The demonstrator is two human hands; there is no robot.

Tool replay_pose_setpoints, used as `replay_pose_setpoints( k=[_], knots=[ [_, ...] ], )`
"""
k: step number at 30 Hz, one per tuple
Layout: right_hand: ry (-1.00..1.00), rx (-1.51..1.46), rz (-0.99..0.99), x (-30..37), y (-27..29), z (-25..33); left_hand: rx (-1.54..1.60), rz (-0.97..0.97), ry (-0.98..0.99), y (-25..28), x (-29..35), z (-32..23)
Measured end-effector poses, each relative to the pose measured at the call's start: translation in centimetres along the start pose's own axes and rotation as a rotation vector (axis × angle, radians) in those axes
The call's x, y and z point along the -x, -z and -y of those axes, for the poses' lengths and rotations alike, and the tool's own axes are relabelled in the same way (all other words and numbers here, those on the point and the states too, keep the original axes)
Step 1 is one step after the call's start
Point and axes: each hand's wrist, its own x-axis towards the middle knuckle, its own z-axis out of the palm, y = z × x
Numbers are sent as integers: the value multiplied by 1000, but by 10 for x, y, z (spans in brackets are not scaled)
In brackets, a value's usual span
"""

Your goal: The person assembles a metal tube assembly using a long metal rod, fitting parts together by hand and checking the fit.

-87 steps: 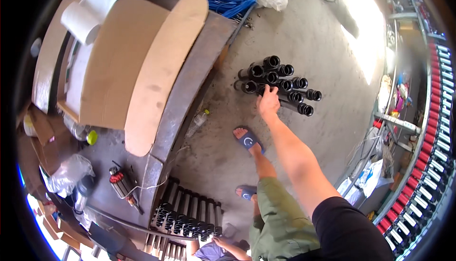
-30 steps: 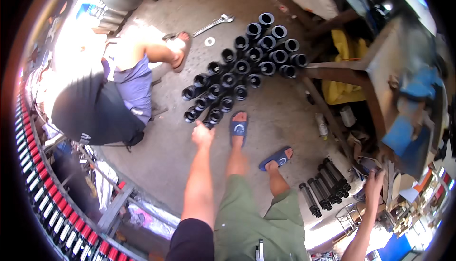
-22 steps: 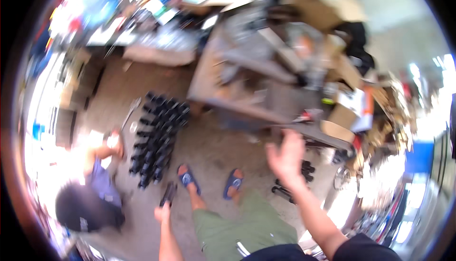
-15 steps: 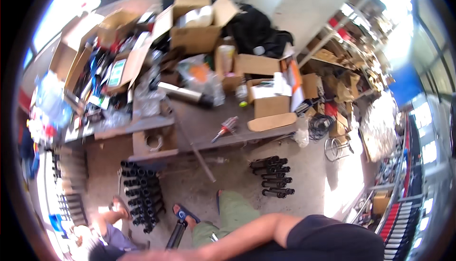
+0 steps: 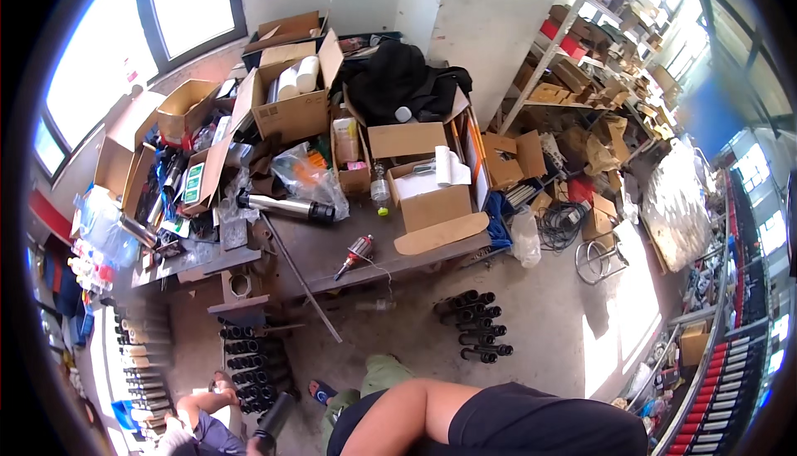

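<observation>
My right arm (image 5: pixel 390 419) bends across the lower edge, and its hand lies out of view below the frame. Left of my legs, a thick black tube (image 5: pixel 276 419) is held at a tilt. At its lower end a small part of a hand shows, which appears to be my left hand (image 5: pixel 256 447), closed around the tube. Beside it on the floor stands a stack of black tubes (image 5: pixel 256 365) with round open ends. Another group of black tubes (image 5: pixel 475 323) lies on the floor to the right, under the bench's front edge.
Ahead is a cluttered bench (image 5: pixel 311 248) with cardboard boxes (image 5: pixel 292 115), a silver cylinder (image 5: pixel 286 207), a red-and-silver rotor-like part (image 5: pixel 359 250) and a metal bar (image 5: pixel 303 277) jutting over the edge. A seated person (image 5: pixel 203 423) is at lower left. Shelves (image 5: pixel 573 49) stand at right.
The view has shifted, showing more wall and window. The black tube has moved left and tilted. My right forearm has swung down, leaving less of it in the frame.
</observation>
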Motion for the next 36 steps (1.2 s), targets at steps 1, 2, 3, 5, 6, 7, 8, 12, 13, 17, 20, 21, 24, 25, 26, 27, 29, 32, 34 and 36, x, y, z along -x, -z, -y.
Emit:
replay_pose_setpoints(
  k=[1,2,3,5,6,7,8,12,13,17,20,21,24,25,26,27,29,32,34,36],
  knots=[
    [4,12,0,2,1,3,23,24,-43,-7,4,-12],
    [8,24,-2,4,4,5,47,41,-82,-11,8,-22],
    [13,36,-3,7,9,6,70,62,-126,-15,11,-33],
    [15,66,-11,10,22,6,140,103,-227,-13,18,-52],
    [14,89,-16,11,31,5,179,127,-291,-10,20,-62],
    [6,122,-25,13,41,2,224,157,-355,-4,22,-71],
    [4,156,-35,17,51,-2,270,190,-414,3,25,-81],
    [-6,654,-349,51,143,-15,400,352,-657,46,18,-115],
    [-21,968,-635,68,176,-17,424,394,-712,63,16,-123],
    [-741,1968,-1772,216,325,-58,464,456,-856,135,-5,-143],
    [-1087,1866,-2052,342,402,-99,442,423,-788,141,-95,-153],
    [-854,1245,-1945,367,415,-91,325,287,-751,137,-132,-152],
    [-722,1056,-1850,367,418,-100,260,143,-758,102,-204,-190],
    [-744,1104,-1925,362,412,-107,25,26,-691,105,-224,-199],
    [-763,1145,-2003,356,403,-116,78,24,-750,109,-252,-197],
    [-772,1024,-1983,355,385,-121,245,10,-804,98,-270,-198],
    [-865,847,-1958,366,357,-129,278,69,-693,100,-313,-196],
    [-929,905,-2104,382,295,-157,253,147,-548,86,-333,-206],
    [-1067,1406,-2183,394,256,-172,175,131,-429,71,-323,-224],
    [-1194,1458,-2218,359,208,-168,152,325,-338,77,-323,-230]
  ],
)
